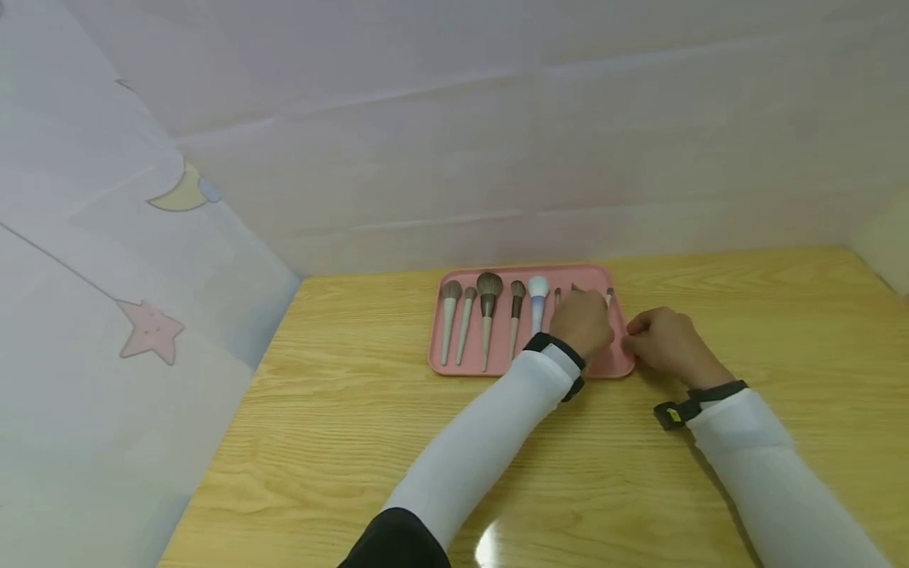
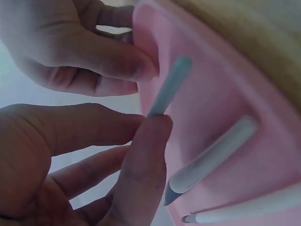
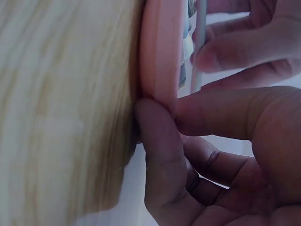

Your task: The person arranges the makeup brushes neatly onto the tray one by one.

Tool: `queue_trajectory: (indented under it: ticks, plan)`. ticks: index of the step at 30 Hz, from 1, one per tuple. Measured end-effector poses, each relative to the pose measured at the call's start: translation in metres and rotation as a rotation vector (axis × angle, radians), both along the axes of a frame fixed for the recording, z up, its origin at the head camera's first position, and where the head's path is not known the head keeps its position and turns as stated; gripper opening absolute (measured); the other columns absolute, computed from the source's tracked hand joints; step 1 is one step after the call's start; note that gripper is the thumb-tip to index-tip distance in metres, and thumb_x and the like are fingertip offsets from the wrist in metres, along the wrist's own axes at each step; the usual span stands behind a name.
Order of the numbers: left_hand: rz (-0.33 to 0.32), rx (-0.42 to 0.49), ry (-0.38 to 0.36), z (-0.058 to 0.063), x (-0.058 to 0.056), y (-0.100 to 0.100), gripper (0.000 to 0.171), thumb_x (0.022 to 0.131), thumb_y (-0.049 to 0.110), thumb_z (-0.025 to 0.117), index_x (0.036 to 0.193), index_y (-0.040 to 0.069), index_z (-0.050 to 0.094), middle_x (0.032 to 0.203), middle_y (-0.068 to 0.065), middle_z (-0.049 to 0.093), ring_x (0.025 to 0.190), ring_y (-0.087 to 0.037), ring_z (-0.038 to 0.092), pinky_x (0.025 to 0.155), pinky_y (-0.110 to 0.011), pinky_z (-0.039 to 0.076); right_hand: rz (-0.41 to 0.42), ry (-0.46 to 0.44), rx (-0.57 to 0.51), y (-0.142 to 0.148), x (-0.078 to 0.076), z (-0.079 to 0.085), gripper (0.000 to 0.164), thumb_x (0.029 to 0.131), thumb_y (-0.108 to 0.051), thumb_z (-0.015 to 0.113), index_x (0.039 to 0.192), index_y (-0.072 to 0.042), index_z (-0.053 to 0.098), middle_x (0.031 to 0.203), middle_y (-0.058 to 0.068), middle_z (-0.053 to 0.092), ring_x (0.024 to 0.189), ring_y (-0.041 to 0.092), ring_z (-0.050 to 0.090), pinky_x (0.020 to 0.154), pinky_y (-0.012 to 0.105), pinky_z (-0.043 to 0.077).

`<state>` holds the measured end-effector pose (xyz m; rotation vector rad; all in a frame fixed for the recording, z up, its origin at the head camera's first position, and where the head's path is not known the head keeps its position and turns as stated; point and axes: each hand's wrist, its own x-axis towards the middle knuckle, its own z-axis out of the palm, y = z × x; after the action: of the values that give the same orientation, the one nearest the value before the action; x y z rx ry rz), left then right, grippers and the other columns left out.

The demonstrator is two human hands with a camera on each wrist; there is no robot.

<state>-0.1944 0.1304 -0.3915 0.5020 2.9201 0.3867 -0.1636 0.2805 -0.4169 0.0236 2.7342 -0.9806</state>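
A pink tray (image 1: 604, 367) lies at the back of the wooden table with several makeup brushes in a row on it. Over its right part, my left hand (image 1: 584, 323) pinches a slim makeup brush (image 2: 172, 85) by its pale handle between thumb and fingertip. The hand hides much of that brush in the head view. At the tray's right side, my right hand (image 1: 667, 343) grips the rim (image 3: 162, 56) between thumb and index finger. Two other pale-handled brushes, one being a thicker brush (image 2: 211, 155), lie beside the held one in the left wrist view.
Toward the tray's left lie a large dark-haired brush (image 1: 487, 304), a white-and-blue brush (image 1: 537, 296) and several others. A pale draped wall (image 1: 540, 158) rises right behind the tray. Wooden tabletop (image 1: 341, 410) extends left and in front.
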Motion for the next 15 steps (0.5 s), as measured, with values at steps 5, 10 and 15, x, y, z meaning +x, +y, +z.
queue_trajectory:
  ticks: [5, 10, 15]
  plan:
    - [0.022, -0.099, 0.045, -0.006, -0.006, 0.009, 0.022, 0.096, 0.029, 0.075, 0.077, 0.02, 0.072, 0.072, 0.009, 0.07, 0.06, -0.006, 0.06, 0.085, -0.023, 0.058, 0.003, 0.004, 0.003, -0.002, 0.001, 0.0, 0.034, 0.098, -0.014, 0.064, 0.115, 0.014, 0.069, 0.095, 0.023, 0.071, 0.082, 0.027, 0.063, 0.066, 0.029, 0.049]
    - [0.025, -0.145, 0.069, -0.007, -0.006, 0.013, 0.02, 0.099, 0.028, 0.072, 0.08, 0.021, 0.074, 0.075, 0.01, 0.071, 0.06, -0.004, 0.057, 0.055, -0.02, 0.051, 0.004, 0.016, 0.005, -0.005, 0.002, 0.002, 0.036, 0.096, -0.015, 0.066, 0.117, 0.015, 0.068, 0.096, 0.023, 0.071, 0.082, 0.027, 0.064, 0.066, 0.029, 0.049]
    - [0.002, -0.197, 0.118, -0.007, -0.001, 0.015, 0.019, 0.103, 0.033, 0.068, 0.091, 0.024, 0.08, 0.088, 0.012, 0.077, 0.066, 0.001, 0.063, 0.059, -0.018, 0.054, 0.009, 0.028, 0.01, -0.006, 0.004, 0.002, 0.036, 0.095, -0.014, 0.067, 0.115, 0.015, 0.068, 0.094, 0.022, 0.072, 0.08, 0.027, 0.063, 0.065, 0.029, 0.049]
